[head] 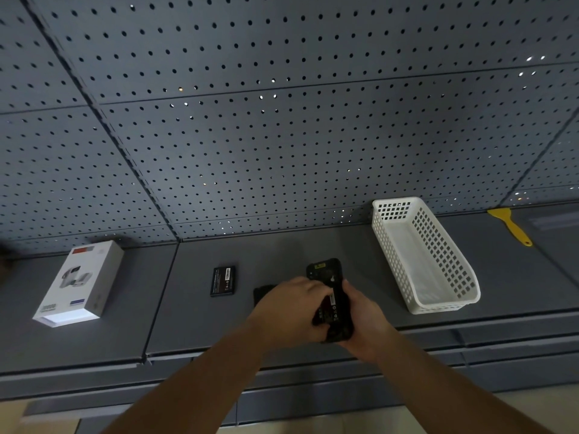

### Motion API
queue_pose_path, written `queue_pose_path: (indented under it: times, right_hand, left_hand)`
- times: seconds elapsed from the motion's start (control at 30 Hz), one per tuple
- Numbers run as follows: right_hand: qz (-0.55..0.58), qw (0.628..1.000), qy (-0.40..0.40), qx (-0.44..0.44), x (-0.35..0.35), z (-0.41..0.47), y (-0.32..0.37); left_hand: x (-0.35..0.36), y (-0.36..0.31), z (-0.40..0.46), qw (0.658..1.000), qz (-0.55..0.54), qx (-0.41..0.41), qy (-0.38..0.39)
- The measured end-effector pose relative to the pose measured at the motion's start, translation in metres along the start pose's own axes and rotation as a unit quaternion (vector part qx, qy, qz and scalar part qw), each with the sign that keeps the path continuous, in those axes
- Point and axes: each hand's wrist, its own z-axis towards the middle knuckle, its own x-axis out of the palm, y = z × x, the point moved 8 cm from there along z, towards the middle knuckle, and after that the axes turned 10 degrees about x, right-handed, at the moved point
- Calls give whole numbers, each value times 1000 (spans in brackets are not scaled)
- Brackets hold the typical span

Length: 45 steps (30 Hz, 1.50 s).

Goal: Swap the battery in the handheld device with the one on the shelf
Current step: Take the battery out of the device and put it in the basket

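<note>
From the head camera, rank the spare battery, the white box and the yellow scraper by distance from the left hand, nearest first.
1. Spare battery, just left of the left hand.
2. White box, far left on the shelf.
3. Yellow scraper, far right at the back.

A grey perforated metal back panel (282, 136), divided by dark vertical and horizontal seams, rises behind a flat grey metal shelf (194, 324) with a raised front lip. Small points of light show through several of the panel holes, while the overall lighting is dim and cool. Below the shelf edge, a strip of pale beige floor (454, 415) is visible at the bottom right.
</note>
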Motion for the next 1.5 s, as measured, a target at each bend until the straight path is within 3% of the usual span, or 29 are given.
queue_pose_path:
  times: [0.23,0.43,0.67,1.0,1.1,1.23,1.3,1.4,1.5]
  right_hand:
    - [1,1000,3,19,-3,1,-6]
    - [5,1000,11,17,-5,-2,-1]
    - [5,1000,8,9,-10,-8,4]
    - [31,999,12,4,-12,-17,3]
    - [44,999,7,-9,-15,-22,6]
    - [78,996,27,-23,-15,-33,15]
    - [86,995,34,-32,-15,-40,21]
    - [111,992,35,-55,-20,-52,34]
    - [118,988,27,-92,-31,-68,51]
  left_hand:
    - [-5,-9,-4,998,-30,39,27]
    - [1,-24,-6,993,49,106,10]
    - [3,-33,-6,993,41,106,35]
    - [-7,-38,-4,990,6,122,-71]
    - [-19,-38,-5,987,-13,91,-132]
    - [-39,-19,-3,971,-68,-25,-227]
    - [-46,-9,-1,949,-137,-81,-271]
    - [-48,4,9,889,-295,-146,-319]
    - [-48,6,24,858,-350,-177,-331]
